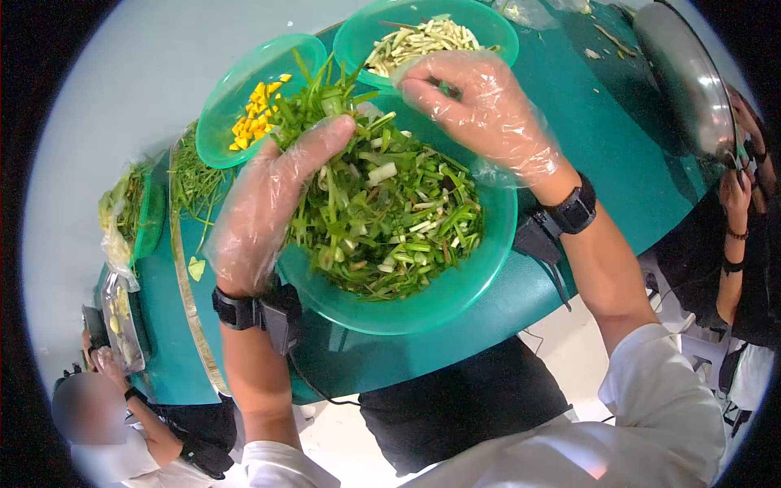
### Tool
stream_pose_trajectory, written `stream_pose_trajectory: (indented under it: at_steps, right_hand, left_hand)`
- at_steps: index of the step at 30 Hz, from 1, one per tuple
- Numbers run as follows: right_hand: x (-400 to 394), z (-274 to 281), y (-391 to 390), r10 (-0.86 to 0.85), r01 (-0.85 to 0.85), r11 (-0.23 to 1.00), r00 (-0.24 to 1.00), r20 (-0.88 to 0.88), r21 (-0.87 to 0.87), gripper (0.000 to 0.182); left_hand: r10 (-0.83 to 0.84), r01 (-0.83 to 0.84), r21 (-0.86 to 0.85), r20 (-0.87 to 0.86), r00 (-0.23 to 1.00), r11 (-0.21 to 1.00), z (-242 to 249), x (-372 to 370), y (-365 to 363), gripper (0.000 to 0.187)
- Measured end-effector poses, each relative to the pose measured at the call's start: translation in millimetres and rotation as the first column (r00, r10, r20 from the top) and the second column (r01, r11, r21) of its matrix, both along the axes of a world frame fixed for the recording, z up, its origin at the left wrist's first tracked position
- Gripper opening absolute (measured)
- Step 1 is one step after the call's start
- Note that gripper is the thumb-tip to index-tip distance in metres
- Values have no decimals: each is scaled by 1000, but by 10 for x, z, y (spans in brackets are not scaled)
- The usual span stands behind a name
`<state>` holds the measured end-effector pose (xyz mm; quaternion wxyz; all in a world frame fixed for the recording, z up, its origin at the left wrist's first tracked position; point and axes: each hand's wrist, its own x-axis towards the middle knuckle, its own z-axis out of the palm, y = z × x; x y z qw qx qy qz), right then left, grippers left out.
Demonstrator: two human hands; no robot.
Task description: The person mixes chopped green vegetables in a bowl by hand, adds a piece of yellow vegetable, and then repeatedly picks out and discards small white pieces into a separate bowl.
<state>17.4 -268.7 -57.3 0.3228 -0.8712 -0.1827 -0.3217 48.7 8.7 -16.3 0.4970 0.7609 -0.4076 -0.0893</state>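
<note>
Your left hand (264, 199), in clear plastic, closes around a clump of chopped greens (407, 224) at the left of a large translucent green bowl (407, 319), while your right hand (488, 106), also gloved, curls above the far rim; whether it holds anything, you cannot tell. Leafy bits and pale, cut stems mix in a loose, damp-looking heap, bright green with white flecks. Beyond sit yellow pieces (259, 114) and pale strips (427, 45) in two smaller bowls, each partly blocked by your hands or the greens. Long stalks (195, 175) lie left; a metal pan (683, 73) tilts at far right.
</note>
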Motion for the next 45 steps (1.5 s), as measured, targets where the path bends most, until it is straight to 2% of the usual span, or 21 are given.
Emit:
stream_pose_trajectory:
  at_steps: [2,3,5,8,11,13,14,15,17,20,22,25,28,31,34,37,39,41,42,44,45]
  right_hand:
    - [14,-6,-12,12,-12,1000,999,32,-15,18]
    - [11,-9,-11,9,-9,1000,1000,28,-10,18]
    - [7,-10,-2,7,-7,1000,1000,25,2,18]
    - [14,-10,4,3,-3,1000,1000,24,4,18]
    - [8,-5,17,12,-12,999,1000,14,32,17]
    - [9,2,12,15,-16,1000,1000,24,15,17]
    - [11,3,11,16,-16,1000,999,29,7,16]
    - [14,-1,11,18,-19,1000,999,32,13,16]
    - [19,-14,9,24,-25,999,999,39,24,16]
    - [19,-8,7,17,-18,1000,999,40,8,16]
    - [18,5,27,15,-17,999,999,49,35,15]
    - [11,10,36,13,-15,999,998,54,52,15]
    - [-9,16,14,4,-4,1000,999,39,10,15]
    - [6,-11,4,10,-10,1000,999,45,11,15]
    - [8,-8,36,11,-14,998,999,52,63,15]
    - [4,-5,21,21,-22,998,999,35,52,15]
    - [3,9,9,24,-25,999,1000,17,31,15]
    - [-15,33,16,13,-13,1000,1000,-1,24,15]
    - [-11,30,15,18,-19,999,1000,13,29,15]
    - [1,8,14,31,-33,999,999,41,40,15]
    - [4,4,18,29,-30,999,999,38,43,16]
  left_hand:
    - [21,-24,-37,-82,996,999,-38,13,-35,48]
    - [59,-68,-31,-227,972,997,-27,11,-43,48]
    - [101,-106,5,-336,937,994,-1,10,-35,45]
    - [108,-92,78,-238,965,993,46,55,34,42]
    - [-42,41,18,88,995,999,-33,140,43,43]
    - [-121,56,152,465,877,987,20,199,47,44]
    - [-43,31,75,161,986,997,43,161,25,45]
    - [20,-19,9,-165,986,1000,88,58,-72,46]
    - [12,-76,-105,-512,859,992,50,40,-97,50]
    - [-77,-80,-238,-586,807,968,-32,107,-100,57]
    - [-42,-131,-230,-621,783,964,178,-71,-264,63]
    - [-474,-31,-527,-786,397,849,90,220,-136,73]
    - [-7,-341,-235,-832,554,910,-69,282,-138,89]
    - [-347,-36,-398,-837,424,917,130,174,-180,101]
    - [-319,11,-357,-820,475,934,124,221,-184,105]
    - [-373,44,-403,-794,480,914,114,228,-183,99]
    - [-645,213,-609,-732,219,764,-186,664,25,89]
    - [-549,120,-544,-764,339,831,-251,710,74,71]
    - [-274,-87,-379,-791,547,921,-184,497,27,59]
    - [52,-228,-215,-610,790,950,-75,302,-13,43]
    - [38,-133,-178,-455,890,975,-32,265,-16,40]
